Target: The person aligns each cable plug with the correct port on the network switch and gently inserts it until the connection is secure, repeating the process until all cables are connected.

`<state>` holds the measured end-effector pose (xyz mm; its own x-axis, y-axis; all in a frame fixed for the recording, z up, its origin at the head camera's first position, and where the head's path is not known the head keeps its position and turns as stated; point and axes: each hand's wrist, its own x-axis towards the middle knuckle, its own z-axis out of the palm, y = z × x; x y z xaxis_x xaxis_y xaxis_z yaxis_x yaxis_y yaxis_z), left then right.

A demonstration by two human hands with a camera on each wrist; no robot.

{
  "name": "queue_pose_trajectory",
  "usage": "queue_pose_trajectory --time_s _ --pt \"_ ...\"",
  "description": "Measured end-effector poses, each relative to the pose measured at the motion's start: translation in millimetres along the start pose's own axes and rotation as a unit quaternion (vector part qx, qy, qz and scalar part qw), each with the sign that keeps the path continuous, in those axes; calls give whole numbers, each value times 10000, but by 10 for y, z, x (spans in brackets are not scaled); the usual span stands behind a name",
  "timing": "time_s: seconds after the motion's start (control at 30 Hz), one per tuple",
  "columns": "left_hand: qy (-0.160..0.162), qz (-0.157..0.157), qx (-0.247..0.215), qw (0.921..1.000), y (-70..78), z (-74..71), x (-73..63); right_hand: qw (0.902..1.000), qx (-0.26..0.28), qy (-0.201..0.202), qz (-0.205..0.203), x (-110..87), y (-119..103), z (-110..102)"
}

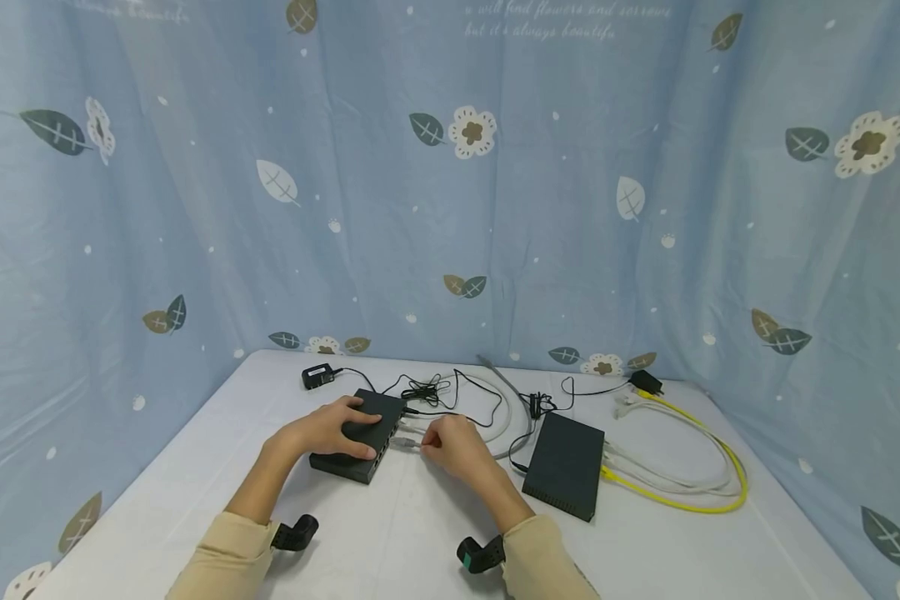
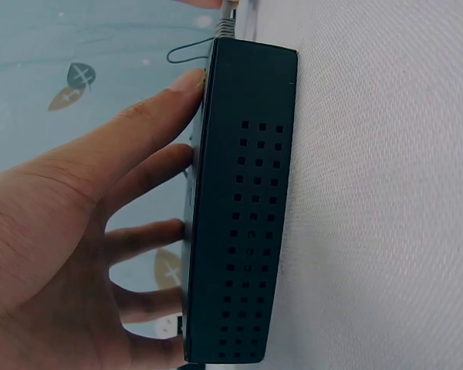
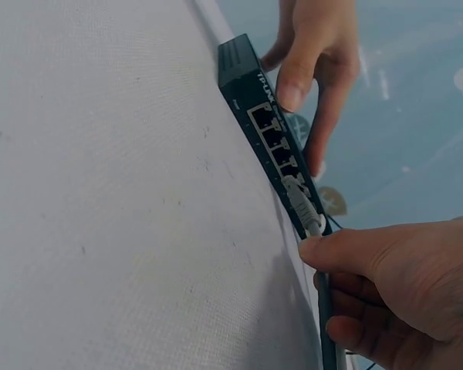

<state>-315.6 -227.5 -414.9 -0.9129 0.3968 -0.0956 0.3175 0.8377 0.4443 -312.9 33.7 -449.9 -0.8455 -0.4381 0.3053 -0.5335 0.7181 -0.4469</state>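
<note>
A black TP-LINK network switch [image 1: 379, 407] lies flat on the table's left half, its row of ports [image 3: 274, 139] facing right. My left hand [image 1: 332, 429] rests on its top with spread fingers; in the left wrist view the thumb [image 2: 139, 123] presses near the port-side edge. My right hand [image 1: 457, 448] pinches a grey network cable just behind its plug [image 3: 304, 202]. The plug's tip is at one of the middle ports; how far in it sits I cannot tell. A white cable [image 1: 412, 428] meets the same port side further back.
To the right lies a second black box [image 1: 566, 458] with white cables [image 1: 675, 475] and a yellow cable [image 1: 737, 467] at its right side. Power adapters [image 1: 318, 376] and bundled black cords [image 1: 423, 390] lie toward the back. A blue curtain [image 1: 450, 208] hangs behind the table.
</note>
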Motion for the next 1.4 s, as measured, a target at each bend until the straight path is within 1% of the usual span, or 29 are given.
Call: queue_pose_trajectory --time_s 0.17,0.4,0.7,0.93,1.4 --pt "-28 -19 8 10000 7 0 -5 10000 -34 -45 -3 11 13 32" --pt "-13 -10 38 10000 38 -25 -13 10000 -12 -65 21 22 -2 1" --pt "-48 -3 -16 10000 17 0 -19 9998 99 -155 42 14 5 26" --pt "11 -31 30 10000 -15 7 6 9999 48 -87 41 8 -18 4" --pt "7 -36 25 10000 -1 2 9 9999 59 -101 76 -12 -44 -5"
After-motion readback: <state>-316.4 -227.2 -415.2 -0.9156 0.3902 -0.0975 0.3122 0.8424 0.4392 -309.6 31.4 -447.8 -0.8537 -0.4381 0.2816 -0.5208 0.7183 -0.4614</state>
